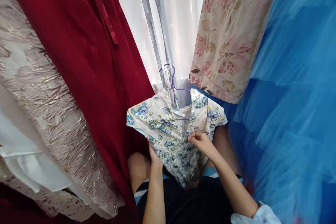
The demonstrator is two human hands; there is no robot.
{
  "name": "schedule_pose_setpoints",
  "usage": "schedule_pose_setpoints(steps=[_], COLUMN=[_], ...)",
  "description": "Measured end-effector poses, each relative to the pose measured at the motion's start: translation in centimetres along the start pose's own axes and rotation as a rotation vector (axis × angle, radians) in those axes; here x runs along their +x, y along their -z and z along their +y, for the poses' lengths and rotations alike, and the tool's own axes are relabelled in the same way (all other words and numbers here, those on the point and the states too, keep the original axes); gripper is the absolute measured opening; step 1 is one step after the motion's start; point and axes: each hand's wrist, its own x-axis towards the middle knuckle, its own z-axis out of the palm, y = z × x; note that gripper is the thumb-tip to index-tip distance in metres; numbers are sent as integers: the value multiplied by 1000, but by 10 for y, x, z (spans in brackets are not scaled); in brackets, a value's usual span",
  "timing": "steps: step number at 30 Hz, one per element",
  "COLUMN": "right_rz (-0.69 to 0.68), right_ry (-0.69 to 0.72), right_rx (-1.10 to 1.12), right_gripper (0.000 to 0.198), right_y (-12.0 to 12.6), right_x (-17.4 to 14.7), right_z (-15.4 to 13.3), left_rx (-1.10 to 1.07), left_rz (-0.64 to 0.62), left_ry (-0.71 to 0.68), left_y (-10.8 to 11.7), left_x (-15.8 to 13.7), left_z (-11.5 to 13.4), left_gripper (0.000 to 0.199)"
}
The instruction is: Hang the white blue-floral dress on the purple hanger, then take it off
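A small short-sleeved blouse (170, 143) in cream fabric with blue, green and yellow flowers lies spread above my lap. Its shoulders are on a purple wire hanger (173, 77), whose bar shows through the open neckline. My right hand (201, 142) pinches the front of the blouse just below the V of the neck, thumb and forefinger together. At the left side edge, my left hand (155, 154) holds the blouse, most of its fingers hidden behind the fabric. The lower end of the garment falls in shadow against my dark clothing.
A dark red garment (76, 59) and a shiny pinkish brocade one (55, 87) hang at left. Behind the hanger are white cloth (181, 17) and long grey ribbons (151, 17). A beige flowered garment (228, 35) and blue tulle (291, 112) hang at right.
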Motion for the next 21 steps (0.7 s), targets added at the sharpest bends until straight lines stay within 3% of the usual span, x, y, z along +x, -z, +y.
schedule_pose_setpoints(steps=[4,9,16,21], right_rz=[-1,76,91,-9], right_ry=[-60,-37,23,-29], right_rx=[-135,-250,-227,-137], right_gripper=[29,26,24,25], right_y=[-11,-12,-12,-8], right_x=[-1,-1,-4,-4], right_z=[17,14,8,14], left_rx=[-342,-519,-433,-190], left_rz=[190,217,307,692], left_ry=[130,211,138,-96], left_y=[-15,-36,-38,-28], left_x=[-27,-36,-38,-45], left_z=[-20,-21,-10,-9], left_gripper=[59,54,47,65])
